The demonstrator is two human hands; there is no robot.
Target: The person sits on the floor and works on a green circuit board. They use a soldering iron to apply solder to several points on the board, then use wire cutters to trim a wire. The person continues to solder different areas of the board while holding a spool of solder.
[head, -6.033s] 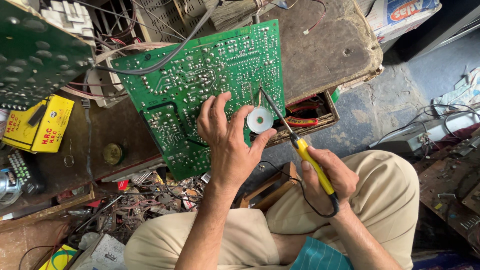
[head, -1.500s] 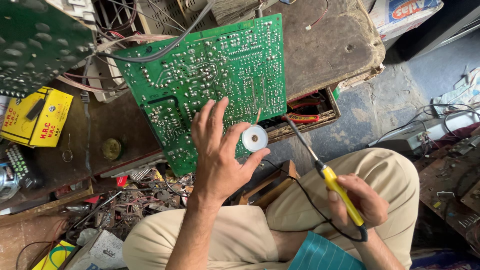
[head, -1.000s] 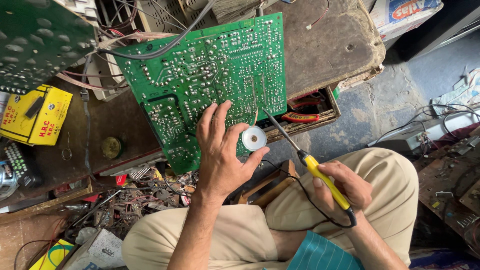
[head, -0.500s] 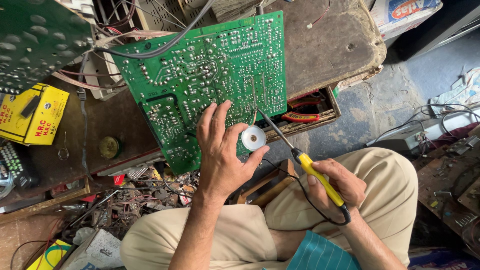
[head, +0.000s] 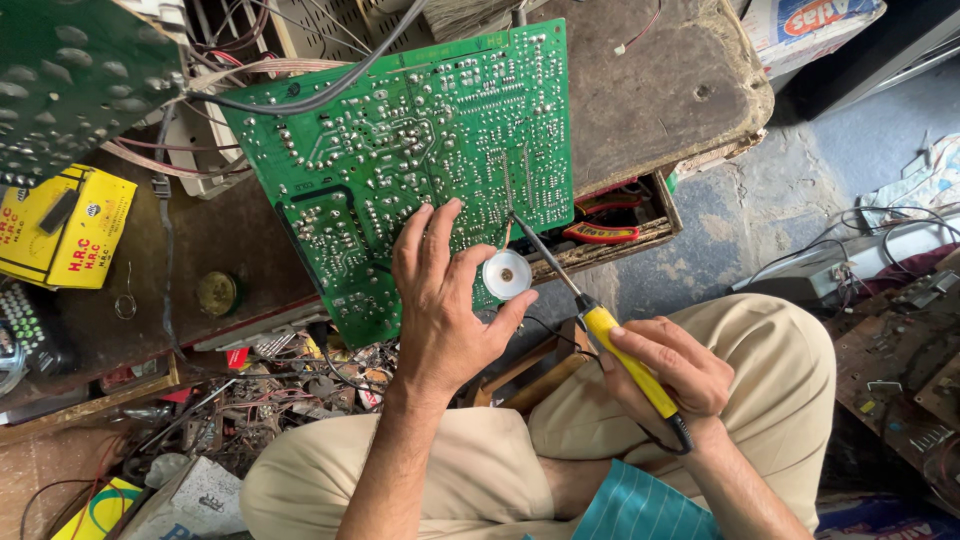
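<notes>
At frame centre the left hand [head: 440, 300] presses the large green printed circuit board [head: 420, 160] while pinching a small white solder spool [head: 507, 274], and the right hand [head: 665, 370] grips a yellow-handled soldering iron [head: 600, 325] slanting up-left, its tip on the board.

Head-worn view, steeply downward, close.

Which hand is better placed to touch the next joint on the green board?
Right. The right hand holds the yellow-handled soldering iron, tip already at the green circuit board. The left hand is occupied bracing the board and pinching the solder spool.
</notes>
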